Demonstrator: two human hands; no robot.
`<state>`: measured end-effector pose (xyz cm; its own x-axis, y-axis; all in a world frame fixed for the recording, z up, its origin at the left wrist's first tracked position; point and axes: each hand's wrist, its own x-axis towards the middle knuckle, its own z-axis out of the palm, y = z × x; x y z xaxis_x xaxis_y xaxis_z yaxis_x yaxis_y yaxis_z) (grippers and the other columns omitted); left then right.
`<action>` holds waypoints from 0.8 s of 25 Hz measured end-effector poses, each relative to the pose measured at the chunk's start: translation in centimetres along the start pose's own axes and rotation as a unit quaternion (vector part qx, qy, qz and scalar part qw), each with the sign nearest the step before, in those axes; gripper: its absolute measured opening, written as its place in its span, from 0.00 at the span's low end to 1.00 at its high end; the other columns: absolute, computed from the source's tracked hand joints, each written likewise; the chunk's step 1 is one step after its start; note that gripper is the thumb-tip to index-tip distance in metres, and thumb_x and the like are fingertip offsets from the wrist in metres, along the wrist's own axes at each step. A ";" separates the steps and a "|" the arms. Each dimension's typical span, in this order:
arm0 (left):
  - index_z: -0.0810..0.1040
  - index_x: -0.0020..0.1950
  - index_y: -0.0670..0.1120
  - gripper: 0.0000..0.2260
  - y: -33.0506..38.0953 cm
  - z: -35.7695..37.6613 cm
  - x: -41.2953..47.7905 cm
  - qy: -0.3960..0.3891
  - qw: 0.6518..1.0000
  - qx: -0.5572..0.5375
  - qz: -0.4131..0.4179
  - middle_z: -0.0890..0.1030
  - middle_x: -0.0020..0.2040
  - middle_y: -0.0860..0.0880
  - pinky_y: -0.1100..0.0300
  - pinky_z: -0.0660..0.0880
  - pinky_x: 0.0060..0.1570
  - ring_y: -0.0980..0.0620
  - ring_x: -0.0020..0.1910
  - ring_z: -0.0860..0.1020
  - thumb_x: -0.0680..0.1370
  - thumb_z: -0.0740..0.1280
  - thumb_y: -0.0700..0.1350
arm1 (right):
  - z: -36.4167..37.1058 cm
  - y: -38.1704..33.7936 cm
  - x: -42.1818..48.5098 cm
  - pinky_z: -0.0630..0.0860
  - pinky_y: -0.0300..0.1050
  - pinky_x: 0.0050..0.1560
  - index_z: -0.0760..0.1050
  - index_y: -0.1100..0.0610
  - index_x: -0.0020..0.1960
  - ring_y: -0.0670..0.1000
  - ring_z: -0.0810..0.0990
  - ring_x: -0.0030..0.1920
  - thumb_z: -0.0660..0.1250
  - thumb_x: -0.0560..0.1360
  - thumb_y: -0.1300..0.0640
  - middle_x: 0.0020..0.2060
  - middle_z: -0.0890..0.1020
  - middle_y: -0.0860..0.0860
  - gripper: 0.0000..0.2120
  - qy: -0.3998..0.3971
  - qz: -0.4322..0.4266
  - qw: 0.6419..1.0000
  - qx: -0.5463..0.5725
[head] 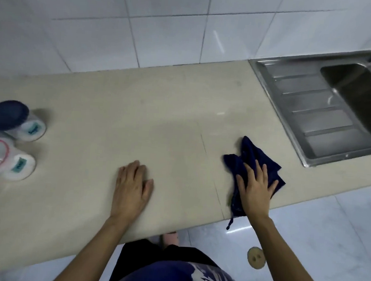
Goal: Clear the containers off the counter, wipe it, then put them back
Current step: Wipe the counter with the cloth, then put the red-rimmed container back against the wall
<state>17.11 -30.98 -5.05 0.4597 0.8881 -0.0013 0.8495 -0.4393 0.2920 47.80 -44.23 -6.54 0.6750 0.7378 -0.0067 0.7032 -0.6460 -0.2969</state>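
Head: right hand [254, 192] fingers [250, 170] flat on cloth [248, 153].

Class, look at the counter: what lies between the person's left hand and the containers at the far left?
Nothing: in the head view, bare counter separates the left hand from the containers.

navy cloth [255, 165], beige counter [138, 106], navy-lidded container [17, 119], pink-rimmed container [5, 160].

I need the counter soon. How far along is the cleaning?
Clearing looks done: the containers stand bunched at the counter's far left end. Wiping is in hand: the right hand presses a dark blue cloth near the sink, while the left hand rests flat. Putting the containers back remains.
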 end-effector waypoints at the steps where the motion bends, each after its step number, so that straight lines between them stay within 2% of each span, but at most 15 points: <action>1: 0.73 0.61 0.41 0.19 -0.4 -0.3 0.1 0.010 1.000 -0.005 0.005 0.73 0.65 0.40 0.42 0.62 0.70 0.41 0.64 0.70 0.76 0.56 0.50 | -0.2 -0.4 0.1 0.48 0.74 0.70 0.66 0.53 0.71 0.59 0.51 0.77 0.56 0.79 0.44 0.76 0.60 0.56 0.23 0.006 0.003 1.000 -0.007; 3: 0.76 0.57 0.42 0.15 -2.1 -0.9 -0.4 0.038 0.999 -0.016 0.004 0.76 0.61 0.41 0.42 0.63 0.69 0.42 0.61 0.73 0.75 0.58 0.46 | -0.2 -2.6 -0.1 0.47 0.73 0.71 0.65 0.57 0.72 0.61 0.52 0.77 0.52 0.80 0.44 0.76 0.59 0.60 0.26 0.038 -0.049 0.998 -0.028; 5: 0.77 0.55 0.42 0.12 -4.4 -1.3 -1.3 0.065 0.997 -0.030 -0.018 0.77 0.59 0.42 0.43 0.62 0.70 0.43 0.59 0.74 0.75 0.60 0.43 | 0.4 -6.3 -0.6 0.46 0.69 0.72 0.66 0.59 0.71 0.62 0.56 0.75 0.49 0.80 0.44 0.73 0.64 0.62 0.26 0.043 -0.181 0.982 -0.032; 8: 0.76 0.58 0.40 0.12 -9.8 -2.5 -4.4 0.126 0.982 -0.051 -0.129 0.74 0.61 0.40 0.44 0.64 0.68 0.41 0.62 0.71 0.75 0.63 0.41 | 3.3 -14.7 -2.1 0.50 0.65 0.73 0.70 0.59 0.67 0.60 0.63 0.73 0.45 0.81 0.42 0.69 0.72 0.59 0.28 -0.049 -0.403 0.914 0.005; 12: 0.73 0.59 0.39 0.15 -16.7 -4.7 -8.2 0.183 0.921 -0.070 -0.337 0.72 0.64 0.38 0.47 0.66 0.67 0.39 0.63 0.69 0.75 0.62 0.43 | 6.7 -25.9 -4.9 0.52 0.60 0.72 0.70 0.59 0.68 0.60 0.68 0.71 0.46 0.78 0.35 0.67 0.74 0.57 0.34 -0.141 -0.552 0.822 0.005; 14: 0.73 0.60 0.38 0.15 -18.4 -4.9 -9.1 0.194 0.905 -0.068 -0.372 0.72 0.64 0.38 0.48 0.64 0.67 0.39 0.63 0.69 0.76 0.61 0.44 | 7.5 -30.7 -5.9 0.55 0.59 0.71 0.69 0.59 0.68 0.59 0.70 0.70 0.47 0.75 0.31 0.67 0.75 0.57 0.38 -0.151 -0.576 0.804 0.011; 16: 0.72 0.62 0.38 0.17 -19.3 -4.7 -9.9 0.216 0.892 -0.073 -0.391 0.71 0.65 0.38 0.49 0.61 0.70 0.39 0.65 0.68 0.78 0.59 0.46 | 8.4 -36.0 -7.0 0.62 0.59 0.70 0.66 0.59 0.70 0.59 0.71 0.69 0.54 0.73 0.30 0.68 0.73 0.58 0.39 -0.163 -0.582 0.795 0.049; 18: 0.71 0.64 0.39 0.17 -19.4 -4.2 -10.3 0.239 0.877 -0.088 -0.406 0.69 0.67 0.40 0.46 0.61 0.72 0.41 0.68 0.66 0.79 0.60 0.46 | 8.8 -41.1 -7.7 0.65 0.58 0.70 0.62 0.57 0.73 0.58 0.67 0.70 0.64 0.69 0.34 0.70 0.69 0.59 0.41 -0.201 -0.547 0.802 0.129; 20: 0.70 0.64 0.40 0.16 -19.7 -4.3 -10.3 0.264 0.860 -0.103 -0.424 0.67 0.68 0.41 0.46 0.62 0.71 0.43 0.70 0.64 0.79 0.62 0.46 | 9.2 -45.6 -8.4 0.64 0.55 0.70 0.59 0.52 0.75 0.59 0.64 0.72 0.71 0.68 0.40 0.72 0.65 0.60 0.42 -0.238 -0.505 0.806 0.196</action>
<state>-5.44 -30.88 -6.69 -0.5308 0.8388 0.1210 0.7328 0.3825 0.5628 7.98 -19.18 -1.69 -0.4245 0.9009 0.0902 0.6530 0.3737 -0.6587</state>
